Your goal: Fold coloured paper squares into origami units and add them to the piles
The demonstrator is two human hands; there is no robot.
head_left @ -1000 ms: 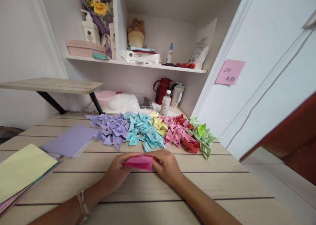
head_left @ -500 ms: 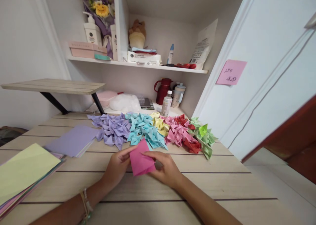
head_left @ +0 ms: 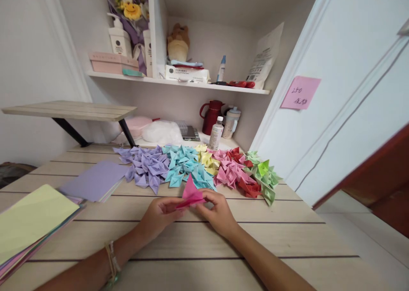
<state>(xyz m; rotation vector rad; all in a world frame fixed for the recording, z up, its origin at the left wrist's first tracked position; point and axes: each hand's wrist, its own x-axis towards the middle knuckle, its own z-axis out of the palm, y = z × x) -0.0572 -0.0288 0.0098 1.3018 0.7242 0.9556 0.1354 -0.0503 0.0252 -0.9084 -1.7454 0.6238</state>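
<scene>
A bright pink folded paper piece [head_left: 191, 193] is held up off the table, one pointed flap standing upright. My left hand [head_left: 162, 213] pinches its left end between thumb and fingers. On the other side, my right hand [head_left: 218, 211] grips the right end, fingers behind and thumb in front. Just beyond the hands lie heaps of folded paper shapes: purple [head_left: 148, 165], light blue [head_left: 183, 161], yellow [head_left: 207, 159], pink [head_left: 230, 171], red [head_left: 249, 188] and green [head_left: 267, 178].
Purple paper sheets [head_left: 96, 180] and a stack topped with yellow paper [head_left: 32, 218] lie on the left of the slatted table [head_left: 223, 272]. A small raised shelf [head_left: 70, 110] stands behind them. A clear bottle [head_left: 216, 134] and a red jug [head_left: 211, 117] stand at the back.
The pink paper has gone from a flat, folded square facing me to an upright shape with a raised point. Both hands have turned and still hold it.
</scene>
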